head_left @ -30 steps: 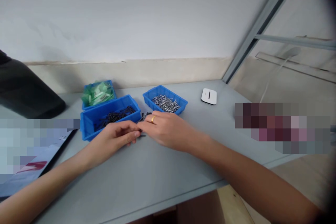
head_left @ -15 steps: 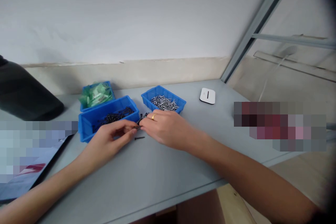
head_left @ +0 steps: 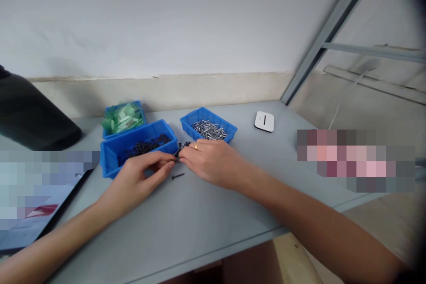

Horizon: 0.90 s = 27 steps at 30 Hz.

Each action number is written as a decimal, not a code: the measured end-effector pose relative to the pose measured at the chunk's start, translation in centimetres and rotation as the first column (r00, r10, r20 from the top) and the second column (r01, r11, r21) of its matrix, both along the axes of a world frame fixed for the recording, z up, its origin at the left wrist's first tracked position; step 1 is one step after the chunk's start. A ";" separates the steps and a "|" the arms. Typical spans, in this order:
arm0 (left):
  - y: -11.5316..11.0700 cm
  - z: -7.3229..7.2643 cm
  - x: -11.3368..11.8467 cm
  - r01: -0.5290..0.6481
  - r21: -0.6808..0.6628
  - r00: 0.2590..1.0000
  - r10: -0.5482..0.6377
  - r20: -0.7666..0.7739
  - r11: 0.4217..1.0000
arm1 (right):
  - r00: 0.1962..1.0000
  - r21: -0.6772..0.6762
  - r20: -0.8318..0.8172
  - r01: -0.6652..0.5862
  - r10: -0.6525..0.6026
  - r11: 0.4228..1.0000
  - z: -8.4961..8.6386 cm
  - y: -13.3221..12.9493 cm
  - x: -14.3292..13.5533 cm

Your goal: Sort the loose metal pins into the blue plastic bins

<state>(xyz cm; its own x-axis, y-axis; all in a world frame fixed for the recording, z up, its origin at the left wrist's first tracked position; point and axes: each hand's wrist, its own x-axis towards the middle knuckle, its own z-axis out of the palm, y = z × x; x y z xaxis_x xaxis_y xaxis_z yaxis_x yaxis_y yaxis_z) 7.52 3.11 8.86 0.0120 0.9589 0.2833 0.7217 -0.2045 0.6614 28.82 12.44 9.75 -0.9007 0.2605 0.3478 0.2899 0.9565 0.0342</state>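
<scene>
My left hand (head_left: 146, 171) pinches a dark screw between thumb and forefinger, just in front of a blue bin (head_left: 108, 159) of black screws (head_left: 148, 145). Facing it, my right hand (head_left: 209, 159), with a ring on one finger, is closed at the same spot; its fingertips are partly hidden, and what they hold cannot be made out. A few dark and silvery screws or nails (head_left: 181, 147) lie between the hands and the bins. One loose black screw (head_left: 178, 176) lies on the grey table below my fingertips. Behind my right hand stands a blue bin (head_left: 233, 131) of silver nails (head_left: 209, 129).
A third blue bin (head_left: 106, 132) with green plastic packets (head_left: 124, 117) stands at the back left. A white square device (head_left: 264, 121) lies at the back right. On the left are a large dark bottle (head_left: 36, 115) and a partly blurred screen (head_left: 43, 213).
Both hands stay together at nearly the same place, with only slight finger movement. The whole view has shifted a little.
</scene>
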 end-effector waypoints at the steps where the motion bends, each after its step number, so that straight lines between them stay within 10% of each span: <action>1: 0.0 0.0 0.0 -0.004 0.003 1.000 0.004 0.001 1.000 | 1.000 -0.006 0.009 -0.003 0.003 1.000 0.0 0.0 0.0; 27: 0.0 0.4 0.3 -0.031 -0.117 0.996 0.040 0.076 0.993 | 1.000 0.014 -0.007 -0.009 0.009 1.000 -0.1 0.0 0.1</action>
